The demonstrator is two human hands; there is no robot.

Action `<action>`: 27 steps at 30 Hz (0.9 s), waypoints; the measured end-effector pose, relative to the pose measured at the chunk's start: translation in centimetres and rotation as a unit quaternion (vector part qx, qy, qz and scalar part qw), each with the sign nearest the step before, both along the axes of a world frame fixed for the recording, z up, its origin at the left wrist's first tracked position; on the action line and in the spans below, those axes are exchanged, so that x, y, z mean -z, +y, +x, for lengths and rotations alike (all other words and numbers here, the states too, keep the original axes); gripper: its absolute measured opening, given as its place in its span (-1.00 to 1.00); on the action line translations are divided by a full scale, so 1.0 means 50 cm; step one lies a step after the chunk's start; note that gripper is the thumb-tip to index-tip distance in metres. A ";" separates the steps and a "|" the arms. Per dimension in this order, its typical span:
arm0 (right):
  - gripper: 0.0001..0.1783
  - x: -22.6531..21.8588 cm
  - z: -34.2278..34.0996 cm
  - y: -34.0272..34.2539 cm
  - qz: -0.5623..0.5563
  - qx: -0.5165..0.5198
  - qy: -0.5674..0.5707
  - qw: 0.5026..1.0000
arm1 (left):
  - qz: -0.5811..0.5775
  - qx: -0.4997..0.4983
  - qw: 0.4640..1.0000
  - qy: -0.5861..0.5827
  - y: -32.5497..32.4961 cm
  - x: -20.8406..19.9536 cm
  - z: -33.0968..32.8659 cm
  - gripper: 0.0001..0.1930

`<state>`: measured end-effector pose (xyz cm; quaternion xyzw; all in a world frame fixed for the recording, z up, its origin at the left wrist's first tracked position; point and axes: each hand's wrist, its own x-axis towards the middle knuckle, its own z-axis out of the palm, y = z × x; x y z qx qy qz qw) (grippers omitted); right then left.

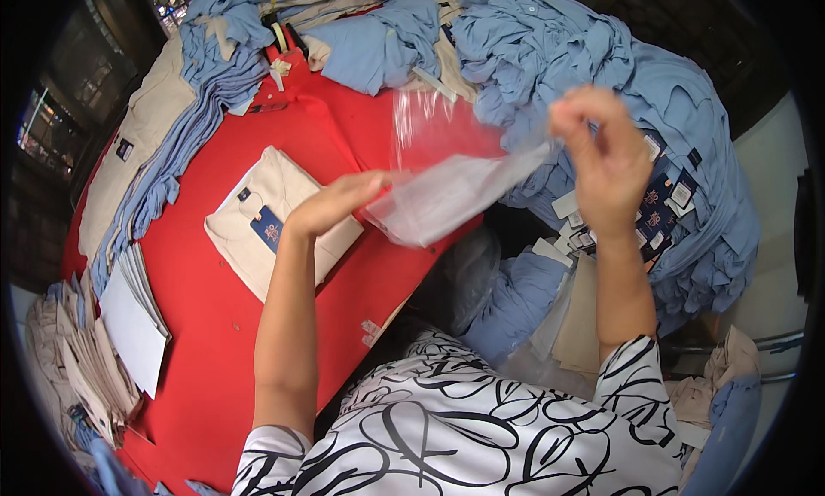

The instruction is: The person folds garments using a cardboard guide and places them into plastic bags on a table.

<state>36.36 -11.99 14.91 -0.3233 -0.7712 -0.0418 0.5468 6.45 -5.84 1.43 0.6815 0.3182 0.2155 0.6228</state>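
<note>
A clear plastic bag (447, 195) hangs slanted and blurred above the red table, between my two hands. Raised to the right, my right hand (606, 157) is closed, its fingers pinching the bag's right end. The fingers of my left hand (339, 206) are stretched out straight, their tips at the bag's left edge; whether they touch it I cannot make out. Beneath my left forearm lies a folded beige shirt (249, 247), partly covered by that arm. A dark blue hang tag (267, 228) rests on its front.
Light blue garments (550, 41) are heaped along the far and right sides, some with tags. Folded beige and blue garments (142, 152) line the left edge of the red table (193, 333). White card sheets (136, 320) stand at left; more plastic bags (477, 268) hang near my lap.
</note>
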 end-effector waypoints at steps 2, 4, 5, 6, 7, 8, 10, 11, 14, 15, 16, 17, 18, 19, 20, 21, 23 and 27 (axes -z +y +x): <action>-0.93 -0.051 -0.015 0.026 -0.035 -0.010 0.077 0.996 | -0.033 0.037 0.983 -0.174 -0.035 0.090 -0.019 -0.02; -0.93 -0.084 -0.005 0.065 -0.089 -0.045 0.089 0.991 | -0.046 0.040 0.978 -0.200 -0.078 0.113 -0.011 0.16; -0.92 -0.096 0.000 0.086 -0.116 -0.065 0.093 0.987 | -0.040 0.016 0.989 -0.144 -0.104 0.101 0.008 0.27; -0.91 -0.097 -0.003 0.107 -0.132 -0.069 0.071 0.986 | -0.033 -0.042 0.998 0.017 -0.130 0.075 0.032 0.16; -0.91 -0.097 -0.002 0.127 -0.144 -0.088 0.054 0.984 | 0.001 -0.078 0.997 0.004 -0.149 0.061 0.066 -0.23; -0.91 -0.099 -0.001 0.148 -0.155 -0.106 0.036 0.981 | -0.062 -0.119 0.991 -0.024 -0.152 0.078 0.073 -0.45; -0.88 -0.100 0.011 0.179 -0.146 -0.064 0.008 0.987 | -0.097 -0.199 0.973 -0.059 -0.144 0.092 0.061 -0.74; -0.87 -0.096 0.035 0.196 -0.169 -0.034 0.014 0.985 | -0.070 -0.239 0.967 -0.062 -0.133 0.088 0.036 -0.82; -0.83 -0.064 0.115 0.245 -0.264 0.013 0.068 0.962 | -0.049 -0.340 0.930 -0.129 -0.089 0.032 -0.057 -0.76; -0.81 -0.024 0.128 0.267 -0.317 0.000 0.110 0.942 | -0.072 -0.308 0.925 -0.211 -0.076 0.027 -0.105 -0.56; -0.83 0.030 0.132 0.288 -0.356 -0.017 0.173 0.918 | -0.181 -0.304 0.878 -0.322 -0.084 0.036 -0.125 -0.44; -0.85 0.094 0.129 0.306 -0.394 -0.036 0.234 0.888 | -0.283 -0.294 0.808 -0.426 -0.103 0.058 -0.138 -0.33; -0.86 0.156 0.120 0.316 -0.416 -0.022 0.261 0.871 | -0.290 -0.338 0.761 -0.471 -0.116 0.092 -0.137 -0.21; -0.86 0.218 0.108 0.324 -0.437 -0.007 0.287 0.852 | -0.266 -0.337 0.776 -0.462 -0.129 0.099 -0.132 -0.24; -0.87 0.275 0.095 0.328 -0.448 -0.014 0.298 0.843 | -0.246 -0.337 0.789 -0.451 -0.143 0.108 -0.123 -0.26; -0.87 0.329 0.085 0.326 -0.463 -0.019 0.309 0.831 | -0.229 -0.339 0.800 -0.439 -0.152 0.114 -0.121 -0.29; -0.86 0.419 0.078 0.331 -0.436 -0.017 0.319 0.841 | -0.175 -0.415 0.857 -0.251 -0.087 0.089 -0.126 -0.38; -0.79 0.480 0.032 0.335 -0.399 0.014 0.308 0.864 | -0.082 -0.427 0.900 0.010 0.034 0.023 -0.193 -0.54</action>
